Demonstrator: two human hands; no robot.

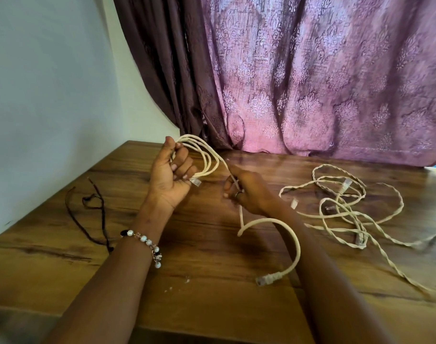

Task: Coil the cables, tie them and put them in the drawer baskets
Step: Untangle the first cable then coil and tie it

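My left hand is closed around several loops of a cream network cable, held above the wooden table, with one clear plug poking out by my fingers. The same cable runs to my right hand, which pinches it. Below that hand the free tail curves down to a plug lying on the table. A tangle of other cream cables, some twisted, lies loose at the right. No drawer basket is in view.
The wooden table meets a white wall on the left. Thin dark strings lie at its left side. A purple patterned curtain hangs behind the table's far edge. Small white crumbs sit near the front.
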